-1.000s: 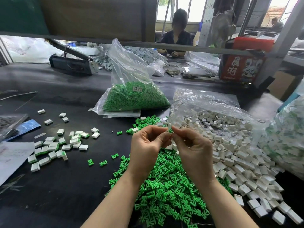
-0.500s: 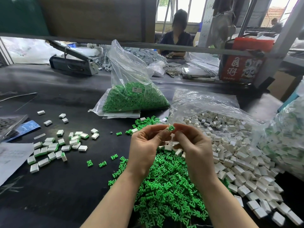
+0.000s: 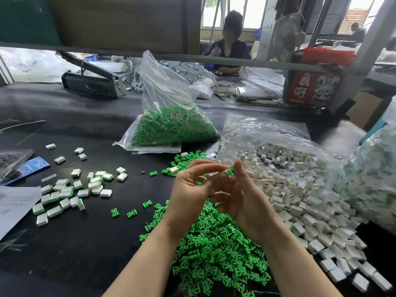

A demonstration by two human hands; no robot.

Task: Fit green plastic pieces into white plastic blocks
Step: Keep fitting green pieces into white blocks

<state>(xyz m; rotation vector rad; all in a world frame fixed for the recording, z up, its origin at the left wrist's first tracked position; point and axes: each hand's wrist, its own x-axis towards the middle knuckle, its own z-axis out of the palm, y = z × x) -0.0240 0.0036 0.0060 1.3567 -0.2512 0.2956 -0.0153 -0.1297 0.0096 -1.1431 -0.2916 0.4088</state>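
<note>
Left hand (image 3: 190,190): held raised above the green pile, palm turned inward, fingers curled; a white block (image 3: 216,175) is pinched at the fingertips, though blur hides the exact grip.
Right hand (image 3: 240,195): raised against the left hand, fingers mostly extended upward; a green piece (image 3: 231,171) is pinched at the fingertips, touching the white block.
Green pieces, loose (image 3: 214,249): heaped on the tabletop directly beneath both hands and forearms; a few strays (image 3: 131,213) are scattered just left of the heap.
White blocks, loose (image 3: 300,202): spilled in a broad pile to the right of the hands, out of an open clear bag (image 3: 267,133).
Finished pieces (image 3: 64,194): white blocks edged with green, clustered on the tabletop well to the left of the hands.
Bag of green pieces (image 3: 171,125): clear plastic, standing behind the hands, labelled with a small sticker.
Far right bag (image 3: 372,181): clear, filled with white and green parts.
Tabletop (image 3: 75,243): dark, also carrying a sheet of paper (image 3: 12,206) at the left edge.
Background: a person (image 3: 230,39) is seated beyond the bench; a red box (image 3: 315,82) is set at the right.
</note>
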